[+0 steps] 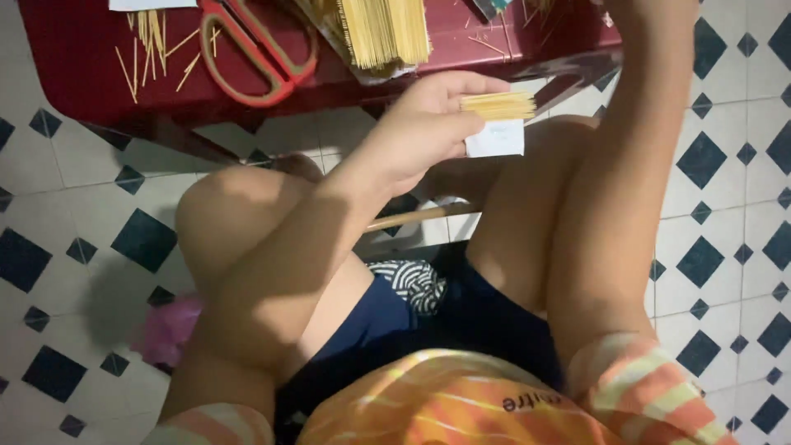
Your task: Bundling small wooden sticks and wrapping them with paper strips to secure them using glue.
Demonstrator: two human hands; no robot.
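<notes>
While pinching sticks [498,105] and paper slip [495,138] in left hand [428,132], just off worktop [74,74] front edge. Right hand out of frame above. Scissors [255,53], stick bundle [385,31] near worktop's front edge.

Red scissors [257,51] on maroon table [74,58]; white floor [49,206], dark diamonds.

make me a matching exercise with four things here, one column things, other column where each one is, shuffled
Things:
1. scissors
2. small stick bundle with white paper
3. pink bag
4. large stick bundle

Places:
A. on the tiled floor, beside the left leg
B. in the left hand
C. on the red table, left part
D. on the table, top centre

Pairs: 1-C, 2-B, 3-A, 4-D
</notes>
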